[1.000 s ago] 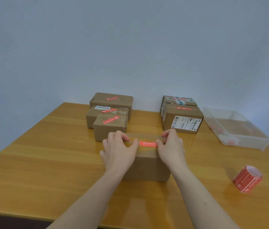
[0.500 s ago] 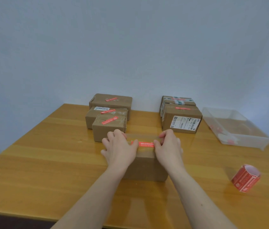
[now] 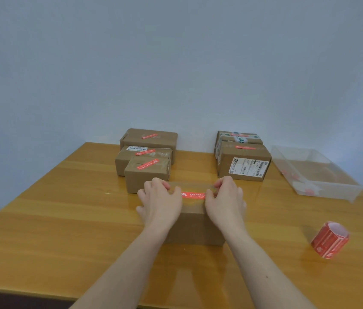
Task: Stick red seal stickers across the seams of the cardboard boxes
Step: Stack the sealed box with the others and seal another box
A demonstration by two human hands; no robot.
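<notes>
Head view: clear bin [image 3: 341,192] holds red scraps [image 3: 309,191] (blurred).

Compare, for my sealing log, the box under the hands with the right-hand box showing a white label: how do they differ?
The near box is gripped by the left hand and right hand; the labelled box stands untouched. Only the labelled box shows a printed shipping label. Both are brown cardboard with a red sticker on top.

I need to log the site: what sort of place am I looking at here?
Probably a small parcel-packing station in a plain room. A wooden table against a bare wall holds taped cardboard boxes with shipping labels, a roll of red seal stickers and a clear plastic bin.
</notes>
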